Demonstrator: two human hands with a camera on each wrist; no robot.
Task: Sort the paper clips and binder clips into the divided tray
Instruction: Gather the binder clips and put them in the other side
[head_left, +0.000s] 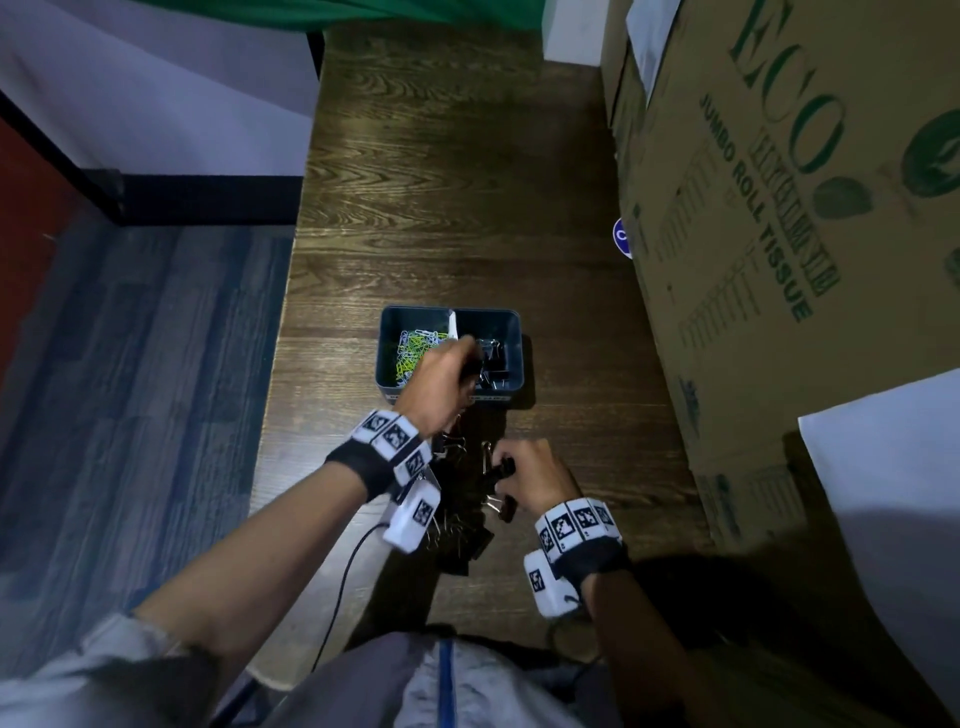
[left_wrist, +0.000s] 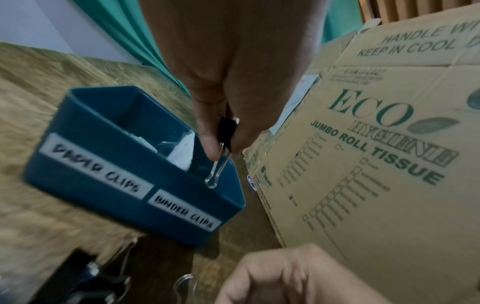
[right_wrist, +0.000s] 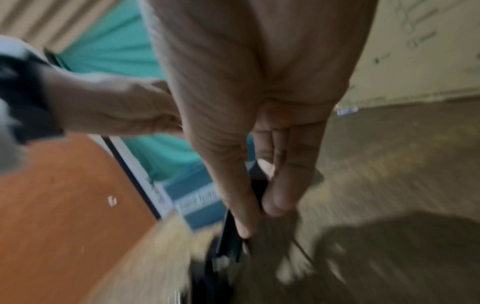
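A blue divided tray (head_left: 387, 332) (left_wrist: 85, 148) stands mid-table, with coloured paper clips (head_left: 413, 347) in its left half and black binder clips (head_left: 493, 358) in its right half. My left hand (head_left: 457, 364) (left_wrist: 223, 144) hovers over the tray's front edge near the divider, pinching a black binder clip (left_wrist: 226, 133) whose wire handles hang down. My right hand (head_left: 524, 475) (right_wrist: 259, 205) is lower on the table, fingers and thumb pinching a black binder clip (head_left: 503, 470) (right_wrist: 261, 187) at the loose pile of binder clips (head_left: 462, 530). The tray's front labels read paper clips and binder clips.
A large cardboard box (head_left: 779, 234) (left_wrist: 376, 144) printed "ECO jumbo roll tissue" stands close along the right side of the wooden table (head_left: 447, 182). The table's left edge drops to a blue floor (head_left: 145, 364). A black cable (head_left: 343, 587) runs from my left wrist.
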